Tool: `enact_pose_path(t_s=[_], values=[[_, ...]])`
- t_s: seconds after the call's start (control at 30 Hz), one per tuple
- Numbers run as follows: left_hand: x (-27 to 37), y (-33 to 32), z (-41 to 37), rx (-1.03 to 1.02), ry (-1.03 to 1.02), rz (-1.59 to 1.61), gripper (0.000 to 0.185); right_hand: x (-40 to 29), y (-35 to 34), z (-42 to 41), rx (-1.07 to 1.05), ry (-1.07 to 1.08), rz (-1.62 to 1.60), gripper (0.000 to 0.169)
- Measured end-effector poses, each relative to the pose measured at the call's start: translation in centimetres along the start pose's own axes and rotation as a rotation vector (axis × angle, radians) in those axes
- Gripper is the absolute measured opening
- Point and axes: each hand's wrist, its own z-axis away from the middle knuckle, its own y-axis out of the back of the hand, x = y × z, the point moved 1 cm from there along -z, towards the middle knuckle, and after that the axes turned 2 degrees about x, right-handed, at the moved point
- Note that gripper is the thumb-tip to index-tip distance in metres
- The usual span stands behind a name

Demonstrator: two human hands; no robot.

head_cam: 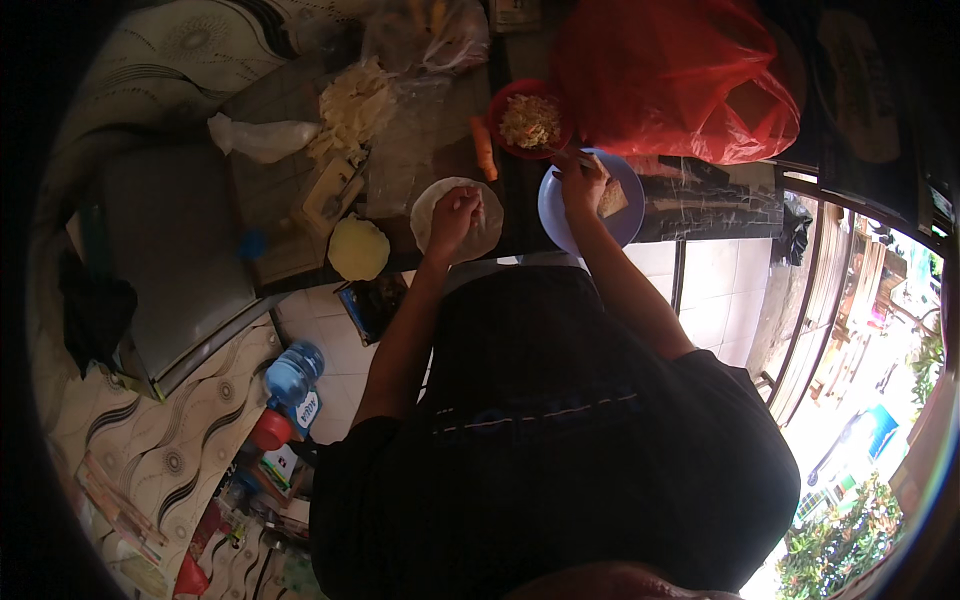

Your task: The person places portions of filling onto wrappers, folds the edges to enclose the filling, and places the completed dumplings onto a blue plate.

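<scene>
My left hand (pixel 454 216) is over a pale, round, thin disc (pixel 486 234), perhaps a wrapper or a plate, near the table's front edge. Its fingers are bunched; whether they pinch something is unclear. Over the back of a lavender bowl (pixel 553 214) my right hand (pixel 582 186) has its fingers curled, and what they hold is too dark to make out. A light brown piece of food (pixel 613 199) lies in that bowl beside the hand. Just behind, a red bowl (pixel 495 124) contains a shredded, yellowish food mix (pixel 530 120). Left of it lies a carrot (pixel 483 150).
Yellowish round sheets (pixel 358 249) lie at the table's front edge, left of the disc. Behind them are a shallow container (pixel 328 193), crumpled pale sheets (pixel 352 105) and a white plastic bag (pixel 262 137). A big red plastic bag (pixel 675 75) fills the back right.
</scene>
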Motion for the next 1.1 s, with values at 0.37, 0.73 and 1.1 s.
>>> enact_pose_path(t_s=[0.37,0.73,1.1], values=[[0.0,0.1,0.5,0.021,0.008,-0.030,0.015,-4.0,1.4,0.2,0.011,0.122,0.199,0.023],[-3.5,4.1,2.4,0.369,-0.453,-0.600,0.023,-4.0,2.5,-1.9,-0.044,0.044,0.176,0.024],[-4.5,3.9,7.5,0.715,-0.224,-0.800,0.057,-5.3,3.5,-3.0,-0.148,0.135,0.067,0.022]])
